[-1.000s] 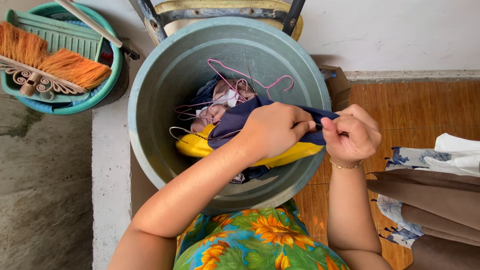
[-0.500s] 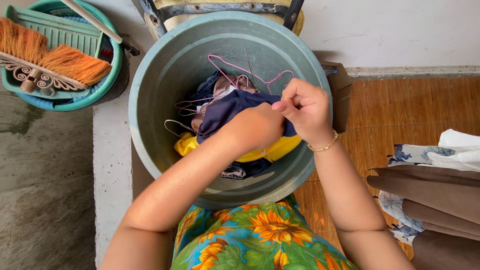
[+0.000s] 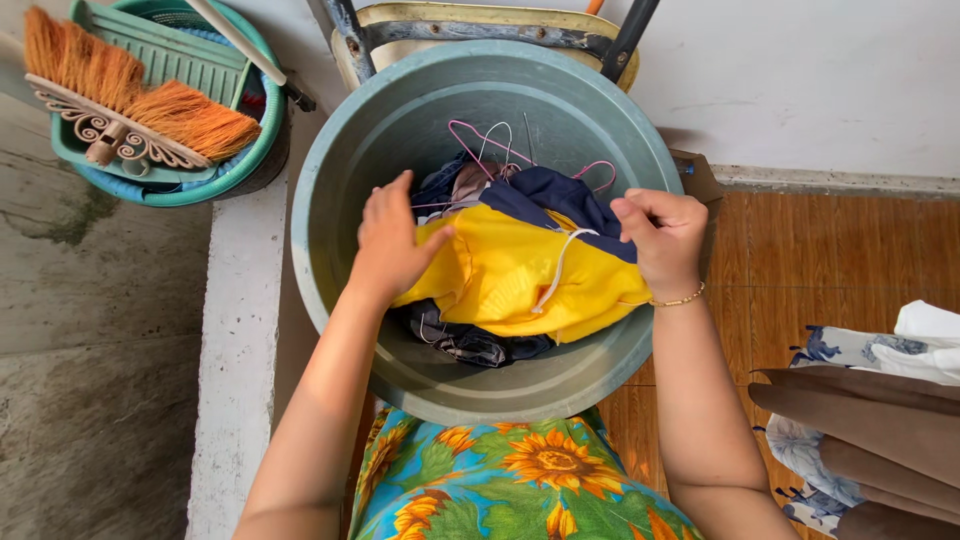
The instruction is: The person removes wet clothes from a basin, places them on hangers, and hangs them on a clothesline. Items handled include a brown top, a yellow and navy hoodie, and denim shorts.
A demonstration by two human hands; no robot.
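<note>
Head view looks straight down into a large grey-green plastic tub (image 3: 340,200) with both hands at work inside it. Left hand (image 3: 388,243) grips the left edge of a yellow-and-navy garment (image 3: 520,270), fingers closed over the yellow cloth. Right hand (image 3: 662,238) is clamped on the garment's right edge, where the navy part meets the yellow — a thin gold bracelet (image 3: 676,299) sits on that wrist. Held between the two hands, which are well apart, the garment lies across the middle of the tub, a white hanger (image 3: 558,268) lying on its yellow face. Under and behind it sit more dark clothes (image 3: 465,345) and pink wire hangers (image 3: 480,140).

Upper left, a teal basin (image 3: 250,165) holds an orange-bristled broom (image 3: 150,100). Brown folded cloth (image 3: 860,420) lies at the right on the wooden floor (image 3: 830,250).
</note>
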